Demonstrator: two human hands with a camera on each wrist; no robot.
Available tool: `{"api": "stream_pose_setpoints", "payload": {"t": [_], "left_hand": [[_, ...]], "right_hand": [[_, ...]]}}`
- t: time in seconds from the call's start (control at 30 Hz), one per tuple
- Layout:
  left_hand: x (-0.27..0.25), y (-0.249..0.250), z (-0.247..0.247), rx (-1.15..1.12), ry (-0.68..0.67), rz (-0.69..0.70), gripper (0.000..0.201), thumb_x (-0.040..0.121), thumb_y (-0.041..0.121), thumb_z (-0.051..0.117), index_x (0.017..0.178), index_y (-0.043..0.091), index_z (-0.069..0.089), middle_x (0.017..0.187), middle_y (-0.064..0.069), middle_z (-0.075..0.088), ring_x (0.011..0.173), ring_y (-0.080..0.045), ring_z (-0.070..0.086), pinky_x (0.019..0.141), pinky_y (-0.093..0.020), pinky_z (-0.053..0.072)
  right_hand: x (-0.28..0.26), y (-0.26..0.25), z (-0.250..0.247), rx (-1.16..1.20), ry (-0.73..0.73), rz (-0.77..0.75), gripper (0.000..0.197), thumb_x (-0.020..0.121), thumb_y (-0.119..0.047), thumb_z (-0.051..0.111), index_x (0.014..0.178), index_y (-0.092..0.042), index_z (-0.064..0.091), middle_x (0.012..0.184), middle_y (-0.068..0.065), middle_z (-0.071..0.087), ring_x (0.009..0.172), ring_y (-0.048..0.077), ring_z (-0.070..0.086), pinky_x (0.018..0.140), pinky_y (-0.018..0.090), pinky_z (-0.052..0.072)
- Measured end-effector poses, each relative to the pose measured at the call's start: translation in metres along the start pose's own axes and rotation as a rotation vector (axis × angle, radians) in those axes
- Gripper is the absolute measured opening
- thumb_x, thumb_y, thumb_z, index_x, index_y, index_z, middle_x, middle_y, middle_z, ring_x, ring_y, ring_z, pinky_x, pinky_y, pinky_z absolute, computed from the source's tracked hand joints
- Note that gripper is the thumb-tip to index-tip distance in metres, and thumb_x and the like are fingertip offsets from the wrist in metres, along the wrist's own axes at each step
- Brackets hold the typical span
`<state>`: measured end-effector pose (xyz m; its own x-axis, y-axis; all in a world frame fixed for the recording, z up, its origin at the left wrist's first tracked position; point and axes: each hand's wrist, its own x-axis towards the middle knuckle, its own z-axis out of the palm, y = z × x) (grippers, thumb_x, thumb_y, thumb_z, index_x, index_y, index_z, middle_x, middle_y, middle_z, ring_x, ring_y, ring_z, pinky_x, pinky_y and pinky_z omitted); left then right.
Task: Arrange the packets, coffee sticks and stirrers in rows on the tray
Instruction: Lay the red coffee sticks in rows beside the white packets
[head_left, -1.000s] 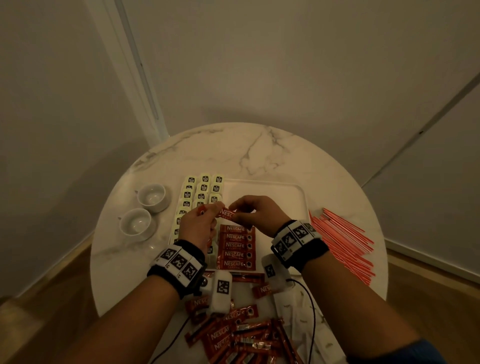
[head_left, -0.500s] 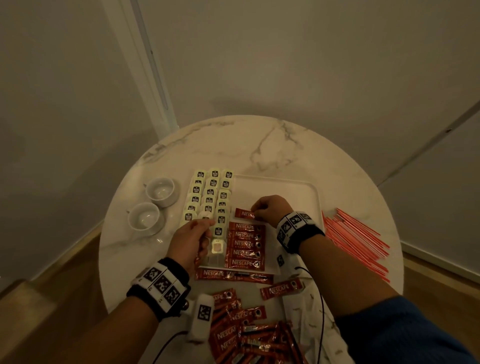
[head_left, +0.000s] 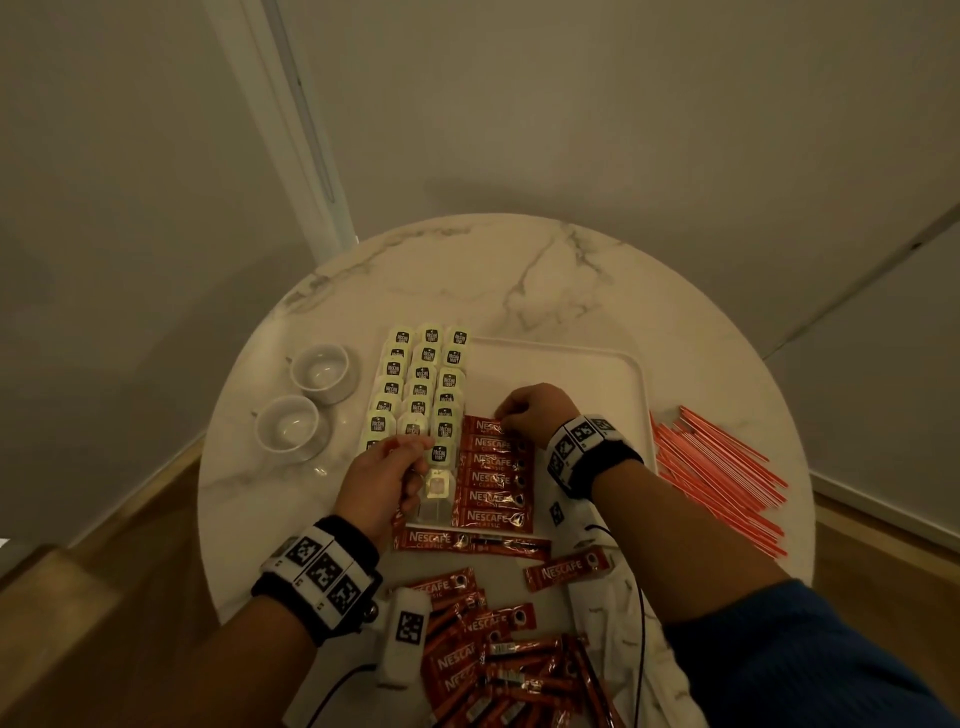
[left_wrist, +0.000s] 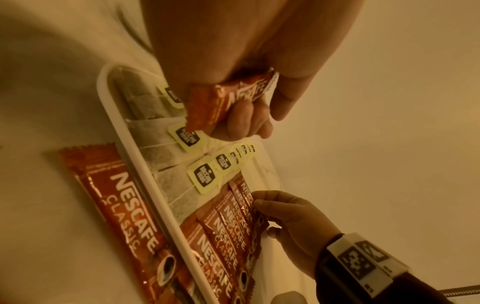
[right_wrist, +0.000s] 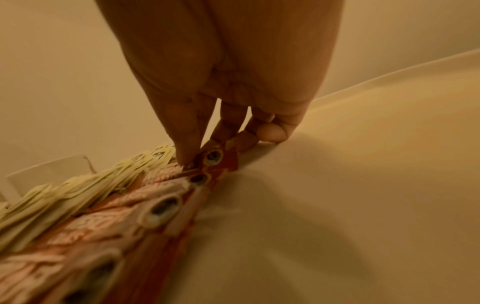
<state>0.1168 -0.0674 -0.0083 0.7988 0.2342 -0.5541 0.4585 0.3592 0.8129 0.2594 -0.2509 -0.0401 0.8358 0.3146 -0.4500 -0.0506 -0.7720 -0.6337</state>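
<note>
Head view shows my right hand (head_left: 530, 415) reaching over the white tray (head_left: 613, 364), its fingers (right_wrist: 187, 144) pinching the far coffee stick (head_left: 485, 427) at the top of the column of coffee sticks (head_left: 496, 478) lying side by side on the tray. From the right wrist, thumb and forefinger close on that stick's end, right at the tray's surface. My left hand (head_left: 387, 470) sits just beside the column, over the near tea bags (head_left: 421, 384), which lie in three rows along the tray's left part. In the left wrist view its fingers (left_wrist: 241, 121) are curled round a spare coffee stick (left_wrist: 228, 98), held clear above the tea bag tags. One long stick (head_left: 467, 540) lies on the counter (head_left: 519, 270) just outside the tray's near rim, with a loose pile of sticks (head_left: 498, 665) nearer me. The red stirrers (head_left: 722, 483) lie heaped on the counter to the tray's right. Two white cups (head_left: 306, 400) stand to its left.
</note>
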Motion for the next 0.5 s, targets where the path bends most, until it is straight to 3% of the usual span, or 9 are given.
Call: {"api": "stream_pose_setpoints", "payload": {"t": [0.37,0.5], "left_hand": [[-0.0016,-0.0004,0.0021,-0.015,-0.005,-0.001,0.018,0.095,0.007,0.049,0.105,0.001,0.063,0.068,-0.004,0.052,0.048,-0.011,0.039,0.037,-0.02,0.03],[-0.0038,0.0005,0.0004,0.081,-0.027,0.008,0.015,0.092,0.0,0.05,0.097,0.003,0.064,0.064,-0.004,0.05,0.048,-0.011,0.039,0.039,-0.02,0.031]], "right_hand": [[0.0042,-0.0007,-0.0002,-0.089,-0.031,-0.021,0.015,0.085,-0.014,0.068,0.098,-0.018,0.075,0.103,0.0,0.069,0.092,0.013,0.062,0.078,0.023,0.047],[0.0008,0.0019,-0.0019,-0.057,0.081,-0.036,0.019,0.087,-0.019,0.065,0.105,-0.018,0.072,0.109,0.002,0.066,0.098,0.015,0.058,0.085,0.025,0.046]]}}
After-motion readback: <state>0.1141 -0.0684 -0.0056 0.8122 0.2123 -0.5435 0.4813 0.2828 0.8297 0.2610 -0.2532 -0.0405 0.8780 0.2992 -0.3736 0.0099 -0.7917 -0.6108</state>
